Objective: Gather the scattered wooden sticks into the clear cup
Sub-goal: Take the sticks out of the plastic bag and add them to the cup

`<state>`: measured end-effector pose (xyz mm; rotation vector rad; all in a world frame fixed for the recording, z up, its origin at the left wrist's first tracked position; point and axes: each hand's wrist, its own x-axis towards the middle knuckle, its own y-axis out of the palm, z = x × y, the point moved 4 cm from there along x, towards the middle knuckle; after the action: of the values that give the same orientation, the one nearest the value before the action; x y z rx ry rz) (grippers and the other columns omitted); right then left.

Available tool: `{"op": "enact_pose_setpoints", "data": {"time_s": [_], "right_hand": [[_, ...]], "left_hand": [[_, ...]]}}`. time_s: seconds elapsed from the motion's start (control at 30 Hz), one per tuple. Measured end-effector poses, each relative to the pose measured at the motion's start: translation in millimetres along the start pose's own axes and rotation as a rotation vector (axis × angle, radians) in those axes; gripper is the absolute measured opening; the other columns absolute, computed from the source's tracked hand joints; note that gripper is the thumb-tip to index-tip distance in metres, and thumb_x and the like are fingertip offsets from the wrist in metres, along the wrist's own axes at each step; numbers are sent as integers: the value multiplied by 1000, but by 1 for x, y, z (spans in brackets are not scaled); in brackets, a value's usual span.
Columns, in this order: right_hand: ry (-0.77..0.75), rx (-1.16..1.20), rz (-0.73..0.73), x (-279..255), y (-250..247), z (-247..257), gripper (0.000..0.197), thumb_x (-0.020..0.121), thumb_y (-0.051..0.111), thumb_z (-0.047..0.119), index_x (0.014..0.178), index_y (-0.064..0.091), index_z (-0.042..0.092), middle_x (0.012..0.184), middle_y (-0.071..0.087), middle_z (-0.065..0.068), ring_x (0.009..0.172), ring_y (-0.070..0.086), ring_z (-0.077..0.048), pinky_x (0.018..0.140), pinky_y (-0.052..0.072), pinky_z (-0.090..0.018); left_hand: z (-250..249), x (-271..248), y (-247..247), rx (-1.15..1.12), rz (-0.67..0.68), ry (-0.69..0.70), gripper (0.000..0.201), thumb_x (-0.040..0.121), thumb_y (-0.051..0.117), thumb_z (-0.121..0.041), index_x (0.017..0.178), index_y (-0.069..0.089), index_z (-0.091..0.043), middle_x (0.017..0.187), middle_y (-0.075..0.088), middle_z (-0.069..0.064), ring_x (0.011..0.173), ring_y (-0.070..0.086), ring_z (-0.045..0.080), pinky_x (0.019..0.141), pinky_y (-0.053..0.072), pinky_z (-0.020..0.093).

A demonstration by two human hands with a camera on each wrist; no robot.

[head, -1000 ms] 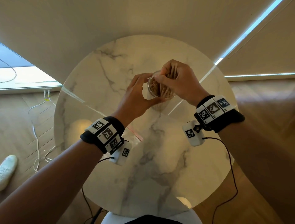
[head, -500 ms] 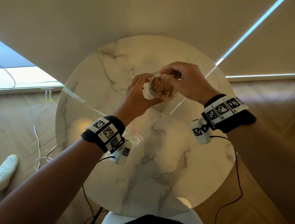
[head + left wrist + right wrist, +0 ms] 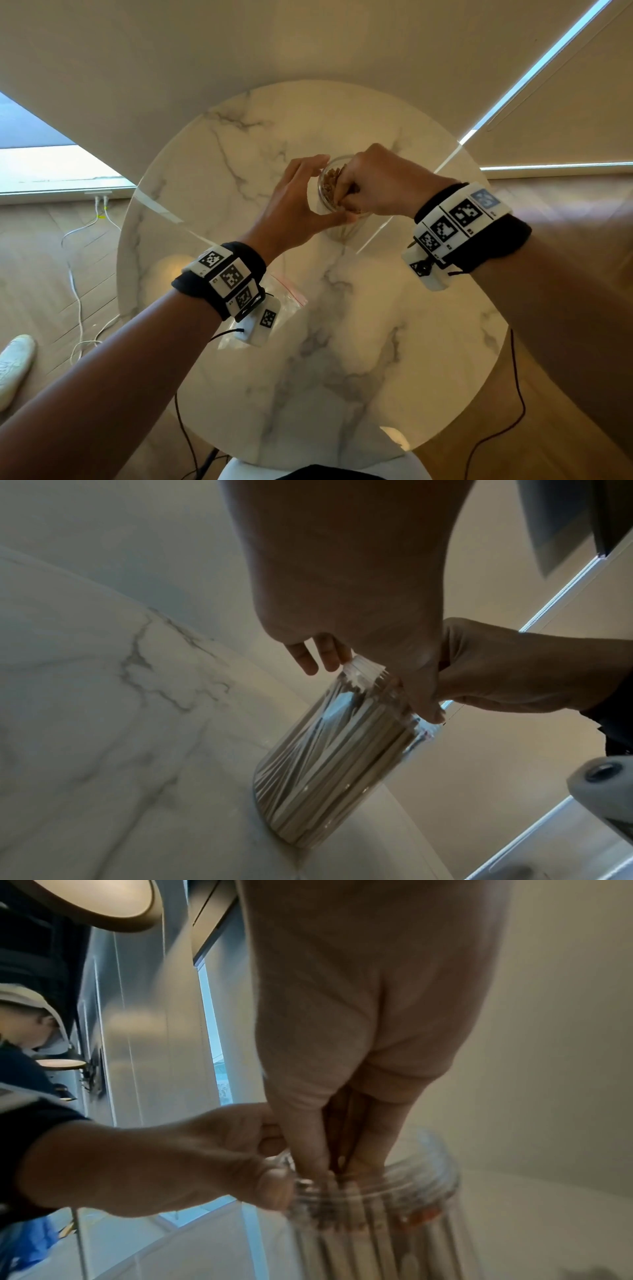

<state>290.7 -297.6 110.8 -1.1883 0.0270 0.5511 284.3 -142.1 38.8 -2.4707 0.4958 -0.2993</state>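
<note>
1. Clear cup (image 3: pixel 329 192) stands on the marble table (image 3: pixel 342 342), far side of centre, already packed with wooden sticks (image 3: pixel 329 750) standing on end
2. Left hand (image 3: pixel 291 209) wraps the cup near the rim, thumb on the near side, fingers around the far side. Looks like bracing so the cup doesn't tip or slide while sticks are pushed in
3. Right hand (image 3: pixel 373 185) is over the mouth, fingers curled down into it. Right wrist view shows thumb and fingers (image 3: pixel 377 1131) pinching a few sticks, tips at rim level, so probably seating the last ones into the bundle
4. No loose sticks visible on the table; the task looks nearly done
5. Plastic zip bag (image 3: pixel 287 298) lies under the left wrist, not in play
6. Risk: the cup is full, so a hard push could splay sticks out over the rim
</note>
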Motion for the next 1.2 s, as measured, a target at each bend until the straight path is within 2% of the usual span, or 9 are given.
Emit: {"op": "enact_pose_setpoints", "data": {"time_s": [0.07,0.13,0.3,0.43,0.47,0.6,0.8,1.03,1.2], "right_hand": [[-31,0,36,-2,3,7,17,86,71,6,94,83,15,94,74,3,81,67,-15,72,55,-24],[-14,11,35,-3,-3,4,12,84,75,13,92,83,16,93,76,-1,84,69,-19,75,57,-33],[13,99,-93,-3,-16,-10,25,88,77,16,113,77,12,112,73,-7,102,68,-21,88,57,-38],[-58,177,0,-2,4,3,18,82,76,2,96,82,12,88,67,20,80,63,11,79,52,-17],[-55,178,-6,-2,3,4,18,82,75,2,95,83,12,86,65,22,77,62,11,78,51,-16],[-44,220,-80,-5,-13,-4,21,87,75,8,103,82,20,106,76,3,97,69,-13,86,56,-28],[-133,160,112,-3,-2,-2,16,86,79,16,100,83,20,90,56,38,97,67,-8,89,53,-28],[-87,-53,106,11,-4,-10,11,87,76,23,95,82,27,90,70,9,79,68,-16,72,60,-38],[-27,3,-14,0,-27,-24,9,91,75,18,97,80,23,98,73,5,86,69,-13,78,59,-36]], "left_hand": [[1,3,0,-5,14,-3,98,64,91,-53,143,51,-14,138,53,1,121,55,9,94,43,11],[2,4,-1,-21,21,-26,98,61,91,-56,143,52,-18,137,54,-3,120,56,7,92,43,11],[2,5,-3,-25,33,-46,94,61,90,-57,141,54,-23,134,54,-8,116,56,4,87,41,4],[3,4,-2,-59,22,-63,94,60,93,-52,140,55,-22,132,54,-11,116,57,3,88,40,1],[3,4,-2,-61,23,-65,94,60,93,-52,140,55,-22,132,54,-12,116,57,2,88,40,1],[2,4,-2,-54,27,-71,93,60,92,-54,140,55,-24,133,54,-12,116,57,3,86,40,2],[3,3,-1,-63,25,-94,95,59,94,-51,141,55,-22,132,53,-14,114,56,-2,88,40,0],[2,2,-2,-38,23,-69,94,61,93,-51,141,54,-19,133,56,-8,112,58,1,86,41,1],[2,3,-2,-28,27,-64,96,60,91,-55,141,54,-19,134,56,-6,111,58,0,85,42,2]]}}
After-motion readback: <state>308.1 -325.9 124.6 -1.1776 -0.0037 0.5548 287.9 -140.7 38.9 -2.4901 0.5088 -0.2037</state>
